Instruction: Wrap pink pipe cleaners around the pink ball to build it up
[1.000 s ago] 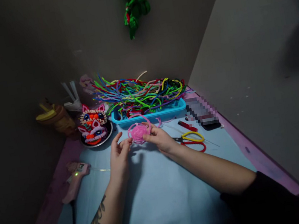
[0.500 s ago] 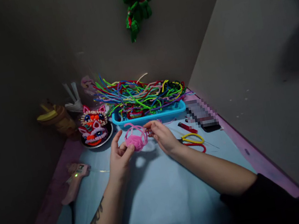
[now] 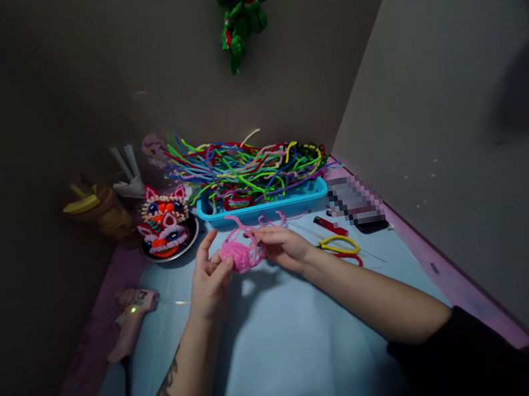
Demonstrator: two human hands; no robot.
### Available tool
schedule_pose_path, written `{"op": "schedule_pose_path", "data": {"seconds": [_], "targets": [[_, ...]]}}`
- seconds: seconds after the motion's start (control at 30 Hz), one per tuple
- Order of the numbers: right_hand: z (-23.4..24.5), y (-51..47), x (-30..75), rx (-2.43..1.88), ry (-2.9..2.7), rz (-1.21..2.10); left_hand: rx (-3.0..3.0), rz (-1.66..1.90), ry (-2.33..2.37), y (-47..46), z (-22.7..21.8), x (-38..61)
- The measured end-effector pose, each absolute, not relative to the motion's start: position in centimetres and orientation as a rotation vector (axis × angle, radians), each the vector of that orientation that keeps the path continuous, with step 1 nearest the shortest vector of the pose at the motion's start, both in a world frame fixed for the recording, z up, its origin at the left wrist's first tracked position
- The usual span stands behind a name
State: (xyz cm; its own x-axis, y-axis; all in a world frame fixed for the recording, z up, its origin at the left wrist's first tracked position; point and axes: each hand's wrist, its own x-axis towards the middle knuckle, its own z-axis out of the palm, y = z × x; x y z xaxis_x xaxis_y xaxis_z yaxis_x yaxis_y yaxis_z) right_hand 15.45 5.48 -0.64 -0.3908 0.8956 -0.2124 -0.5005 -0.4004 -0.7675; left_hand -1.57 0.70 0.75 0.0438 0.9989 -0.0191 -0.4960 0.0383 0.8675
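Note:
Between my hands, above the blue-covered table, is a pink fuzzy craft piece [image 3: 236, 257] that looks made of pipe cleaners. My left hand [image 3: 211, 278] pinches its left side between thumb and fingers, with the index finger raised. Loose pink pipe cleaner strands [image 3: 241, 225] loop up from the piece. My right hand [image 3: 285, 246] pinches strands at the piece's right side, and its fingertips are partly hidden there. Yellow-and-red-handled scissors [image 3: 340, 244] lie just beyond my right wrist.
A blue tray [image 3: 266, 210] heaped with colourful pipe cleaners stands at the back. On the left are a dark bowl [image 3: 194, 235] of finished lion-like figures and a pink glue gun [image 3: 131, 325] with its cord. A phone [image 3: 373, 224] and a red cutter [image 3: 330, 225] lie to the right.
My right hand has come slightly down and inward, drawing the pink strands lower and closer to the piece. My left hand still holds the piece in nearly the same spot.

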Motion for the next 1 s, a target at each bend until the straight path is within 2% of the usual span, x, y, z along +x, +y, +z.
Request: {"op": "schedule_pose_path", "data": {"seconds": [0.3,0.43,0.73,1.0], "targets": [[0.5,5.5,15.7,-0.912,-0.776,1.91,1.107,1.194,0.813,-0.1,0.8,-1.8],[0.7,5.2,15.5,-0.958,-0.784,1.912,1.073,1.232,0.821,0.1,0.8,-1.7],[0.7,5.4,15.7,-1.038,-0.963,1.468,0.959,1.333,0.85,0.7,0.7,-2.1],[0.8,5.2,15.7,-1.064,-1.019,1.56,0.957,1.302,0.793,0.4,1.1,-2.0]]}}
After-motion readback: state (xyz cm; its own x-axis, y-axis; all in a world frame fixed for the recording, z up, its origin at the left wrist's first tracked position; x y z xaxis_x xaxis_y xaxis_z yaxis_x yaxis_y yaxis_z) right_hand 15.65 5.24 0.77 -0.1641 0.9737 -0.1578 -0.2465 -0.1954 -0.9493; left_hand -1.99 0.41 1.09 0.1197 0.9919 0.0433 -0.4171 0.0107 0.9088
